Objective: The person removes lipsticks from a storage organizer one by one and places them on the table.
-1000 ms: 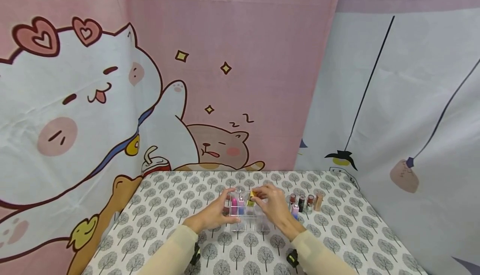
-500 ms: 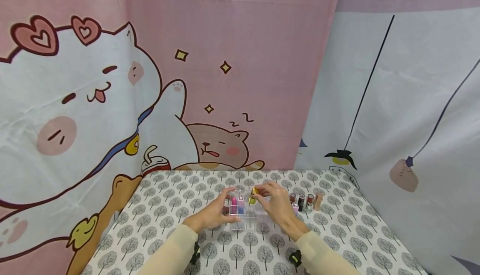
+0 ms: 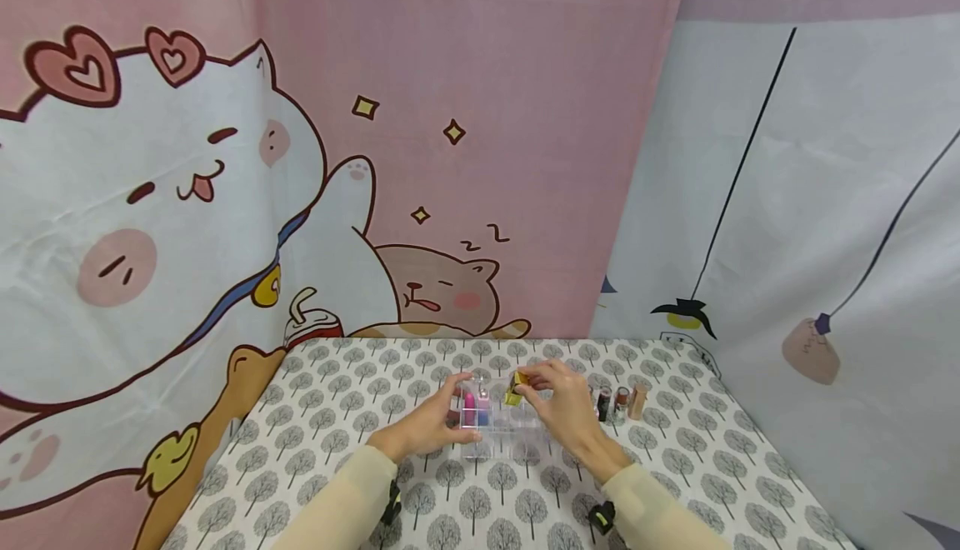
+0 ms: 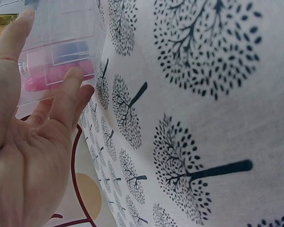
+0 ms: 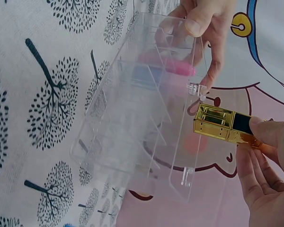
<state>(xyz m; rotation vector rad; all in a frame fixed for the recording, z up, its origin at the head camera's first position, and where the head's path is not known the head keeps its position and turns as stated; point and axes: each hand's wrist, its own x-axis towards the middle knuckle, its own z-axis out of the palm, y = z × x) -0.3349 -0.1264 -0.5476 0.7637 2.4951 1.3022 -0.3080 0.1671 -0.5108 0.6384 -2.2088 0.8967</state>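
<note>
Rightward along the clear organiser (image 5: 113,118), and a touch higher than half a second ago, the right hand (image 3: 558,400) is moving with its gold lipstick (image 5: 222,124), while the left hand (image 3: 422,421) is staying where it was. From where I'm standing, placing this one lipstick looks to be the step in hand: it is hanging tilted over the open top, its gold end pointing down toward the compartments. Whether it is touching the rim, I'm not managing to tell. The right thumb and fingers are pinching the other end, near the black band, and the left thumb and fingers are spreading round the organiser's left end, gripping it steady. To my eye the next move is calling for lining the tube upright over a free slot, lowering it, then letting go.

Counting up, I'm seeing one organiser and one lipstick in the hand. Two tubes are sitting inside, toward the left: a bright pink tube (image 3: 469,408) and a pink-and-blue tube (image 3: 483,411). Out on the tree-print cloth (image 3: 247,483), three are standing in plain sight: a black tube (image 3: 603,404), a red-brown-topped tube (image 3: 621,404) and a tan tube (image 3: 637,402). Something more is peeking from behind the right hand, too covered for counting.
</note>
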